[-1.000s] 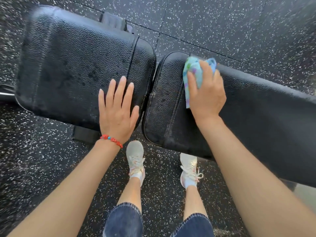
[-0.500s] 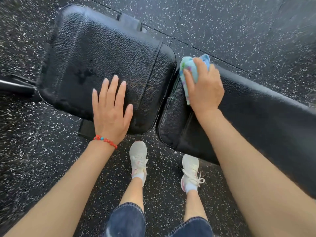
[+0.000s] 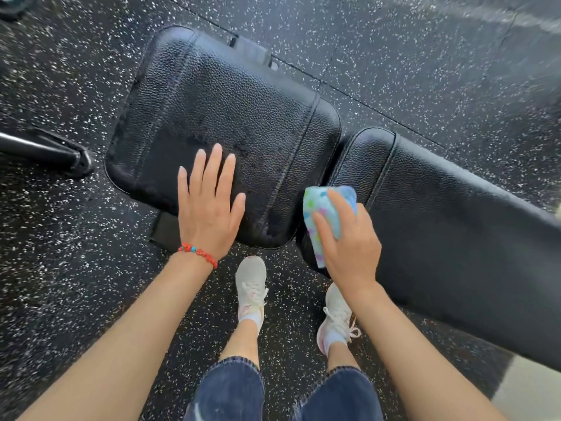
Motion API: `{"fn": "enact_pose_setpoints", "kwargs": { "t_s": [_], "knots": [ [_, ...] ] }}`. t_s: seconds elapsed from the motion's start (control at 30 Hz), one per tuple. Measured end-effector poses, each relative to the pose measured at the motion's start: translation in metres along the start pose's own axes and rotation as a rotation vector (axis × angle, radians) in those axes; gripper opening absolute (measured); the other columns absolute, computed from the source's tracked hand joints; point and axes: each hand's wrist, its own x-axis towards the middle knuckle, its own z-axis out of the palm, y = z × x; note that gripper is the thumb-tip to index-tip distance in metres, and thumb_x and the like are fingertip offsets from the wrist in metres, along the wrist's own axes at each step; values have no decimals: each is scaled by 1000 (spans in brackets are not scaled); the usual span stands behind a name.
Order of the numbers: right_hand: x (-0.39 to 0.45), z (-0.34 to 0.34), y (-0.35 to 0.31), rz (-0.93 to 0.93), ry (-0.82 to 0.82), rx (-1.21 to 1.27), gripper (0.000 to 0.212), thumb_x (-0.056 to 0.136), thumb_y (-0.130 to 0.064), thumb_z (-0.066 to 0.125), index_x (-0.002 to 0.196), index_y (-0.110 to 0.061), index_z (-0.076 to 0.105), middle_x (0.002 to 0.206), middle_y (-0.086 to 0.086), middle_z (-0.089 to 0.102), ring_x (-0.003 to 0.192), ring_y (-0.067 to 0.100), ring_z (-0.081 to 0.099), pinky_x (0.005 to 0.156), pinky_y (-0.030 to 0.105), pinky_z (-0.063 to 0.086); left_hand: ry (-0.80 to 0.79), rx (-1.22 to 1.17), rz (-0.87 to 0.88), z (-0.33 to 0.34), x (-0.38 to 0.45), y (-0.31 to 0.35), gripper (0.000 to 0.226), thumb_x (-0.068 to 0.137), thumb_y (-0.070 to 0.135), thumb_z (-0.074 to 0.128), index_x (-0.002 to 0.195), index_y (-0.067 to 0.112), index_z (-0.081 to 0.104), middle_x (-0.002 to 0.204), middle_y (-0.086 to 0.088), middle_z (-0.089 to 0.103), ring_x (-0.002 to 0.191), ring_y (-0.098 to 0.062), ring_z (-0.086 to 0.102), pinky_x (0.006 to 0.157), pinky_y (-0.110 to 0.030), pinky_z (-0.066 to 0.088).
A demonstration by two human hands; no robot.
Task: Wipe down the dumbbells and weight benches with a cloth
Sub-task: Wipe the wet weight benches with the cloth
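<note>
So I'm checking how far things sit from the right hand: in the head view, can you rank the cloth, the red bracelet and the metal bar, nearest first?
1. Cloth: held in the right hand, at the near end of the long pad.
2. Red bracelet: on the left wrist, across the seat pad.
3. Metal bar: far left, over the floor.

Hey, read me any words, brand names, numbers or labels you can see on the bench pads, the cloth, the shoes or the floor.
No readable text anywhere in this view.
Seat pad: plain black pebbled cover, no label.
Back pad: plain black, no label.
Cloth under the right hand: coloured dots only, no writing.
Shoes: no logo legible.
Bracelet by the left hand: beads, no letters.
</note>
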Motion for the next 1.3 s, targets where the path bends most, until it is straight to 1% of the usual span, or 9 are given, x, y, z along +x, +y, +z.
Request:
{"fn": "enact_pose_setpoints", "kwargs": {
  "t_s": [0.1,0.23,0.37,0.5,0.63,0.77,0.97,1.17,1.3],
  "knots": [
    [31,13,-17,6,-25,11,32,89,-41,47,116,-24,49,82,8,58,69,23,56,56,29,41,14,-14,23,-3,0,-3,53,93,28,38,140,6,36,148,-17,33,137,-34,23,110,-56,16],
    [81,31,-27,35,28,-27,34,87,-40,49,111,-18,59,79,12,57,65,27,58,50,29,44,28,13,-47,-5,0,-16,53,93,28,40,141,6,35,148,-18,32,137,-36,24,109,-57,16],
    [138,32,-20,297,-70,-8,41,93,-46,41,126,-23,51,106,11,56,94,26,56,66,30,36,4,14,-58,-6,0,-26,54,93,29,38,141,6,34,149,-16,30,137,-35,22,109,-57,15],
    [104,42,-33,190,109,-66,32,89,-41,48,116,-23,50,83,12,59,68,26,58,50,32,47,0,-3,-80,-8,1,-22,55,92,29,38,142,7,34,150,-15,30,138,-34,22,110,-56,15],
    [25,44,-49,89,-3,-11,32,88,-37,50,114,-20,46,81,13,60,62,27,56,48,30,46,-21,-2,-97,-9,2,-20,55,92,29,37,142,7,33,151,-15,29,138,-34,21,110,-56,14],
    [-4,33,-59,14,-99,56,30,87,-36,49,111,-19,48,79,10,59,63,24,57,48,28,48,-47,8,-87,-12,1,-22,54,93,29,36,142,8,32,151,-14,29,138,-32,20,110,-55,17],
    [39,20,-56,1,-65,169,30,88,-40,48,113,-24,46,82,9,58,71,26,57,59,29,42,-10,-29,-154,-28,1,-33,54,93,29,37,142,5,34,151,-15,28,138,-35,21,109,-55,17],
    [105,52,-58,-323,-16,-109,29,89,-41,50,108,-20,57,75,10,57,63,27,56,49,31,44,-9,-46,-231,-32,5,-64,56,92,30,35,141,2,35,150,-18,29,138,-38,22,109,-58,18],
    [141,61,-67,-188,79,-128,31,86,-40,52,102,-16,64,73,11,58,61,27,56,47,28,43,-32,-47,-203,-30,7,-85,56,92,30,36,142,3,33,150,-18,28,137,-38,23,109,-57,20]
  ]
}}
